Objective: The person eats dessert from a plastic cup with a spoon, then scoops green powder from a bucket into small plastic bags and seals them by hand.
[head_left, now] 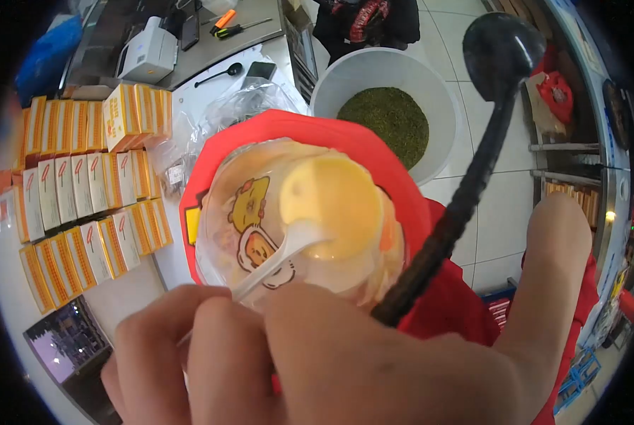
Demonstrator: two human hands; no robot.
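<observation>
My left hand (pixel 373 361) fills the lower foreground, back toward me, fingers curled and thumb sticking out to the right. The handle of a black ladle (pixel 437 241) runs behind the knuckles into its grip; the ladle's bowl is raised at the upper right. Beyond the fingers is a clear plastic-looking container (pixel 221 205) with cartoon figures and a round yellow area. A white spoon (pixel 274 262) reaches over that yellow, its handle passing behind my fingers; whether they grip it is unclear. A red angular rim (pixel 295 122) surrounds the container. My right hand cannot be made out.
Yellow-and-white boxes (pixel 83 188) stand in rows at left. A white tub (pixel 448 120) of dark green material is on the tiled floor (pixel 501 149). A white device (pixel 147 53), screwdriver (pixel 242 28) and smaller black ladle (pixel 221 73) lie at the back.
</observation>
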